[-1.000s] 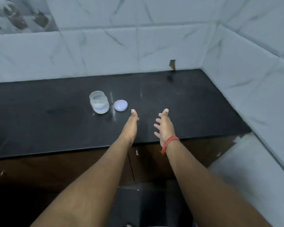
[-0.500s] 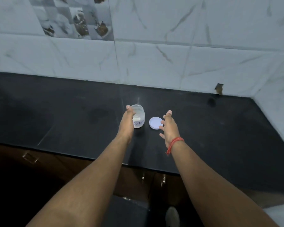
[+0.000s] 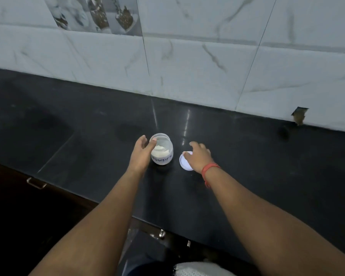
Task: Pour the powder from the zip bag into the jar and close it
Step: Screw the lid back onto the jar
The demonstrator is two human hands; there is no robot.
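Jar: the small clear jar (image 3: 162,151) stands upright on the dark surface (image 3: 247,156), mouth uncovered, with white powder (image 3: 160,148) lying in its lower part. A handwritten label on its front faces me and reads roughly "POWDER".

Left hand: my left hand (image 3: 141,152) is cupped against the jar's left side, thumb at the rim and fingers curved round the far wall. I read it as a steadying hold, so the jar will not slide or turn when the lid goes on. Whether it is gripping or only resting there, I cannot tell.

Lid: the white lid (image 3: 184,162) lies flat on the surface just right of the jar, close enough to be carried across in one short move.

Right hand: my right hand (image 3: 199,157) is spread over the lid with the fingertips down on its top and far edge. It looks like the start of a pinch; the lid has not left the surface and the fingers have not closed.

Zip bag: none on the surface. A clear film near the bottom of the view may be it, but I cannot be sure.

Stage: with powder in the jar, I judge pouring done and closing about to begin.

Next: lift the lid, seat it level on the rim, then twist or press.
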